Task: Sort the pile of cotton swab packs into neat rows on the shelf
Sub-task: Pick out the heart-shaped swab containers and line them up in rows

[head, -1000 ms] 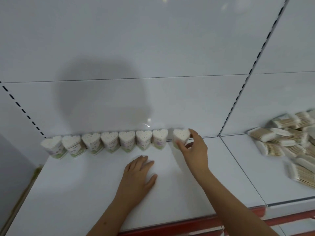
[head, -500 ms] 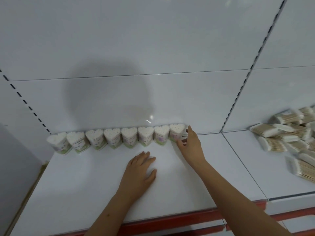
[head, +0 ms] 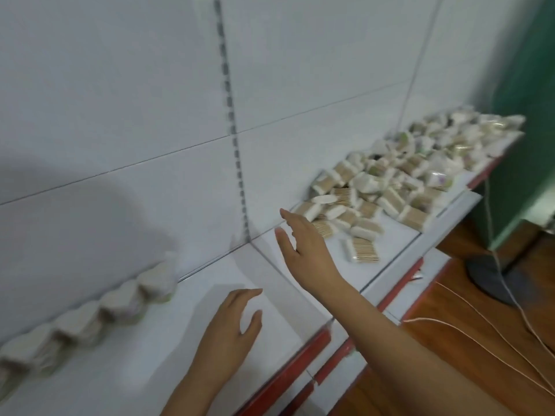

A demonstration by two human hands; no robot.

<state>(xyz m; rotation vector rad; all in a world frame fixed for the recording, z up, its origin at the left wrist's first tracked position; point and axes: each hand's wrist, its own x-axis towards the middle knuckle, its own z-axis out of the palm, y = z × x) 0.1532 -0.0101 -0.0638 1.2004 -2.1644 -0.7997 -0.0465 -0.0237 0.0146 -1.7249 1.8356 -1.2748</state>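
A row of heart-shaped cotton swab packs stands along the back wall of the white shelf, blurred at the lower left. A loose pile of swab packs lies on the neighbouring shelf section to the right. My right hand hovers with straight fingers above the seam between the two sections, holding nothing, a short way left of the pile. My left hand rests flat on the shelf, fingers relaxed, in front of the row.
A slotted upright runs up the back panel between the sections. The shelf has a red front edge. Below on the right is a wooden floor with thin cords and a dark round base. A green wall stands at far right.
My right hand has let go of the last heart-shaped pack in the row and moved right toward the pile. The view has swung right. My left hand stays on the shelf.
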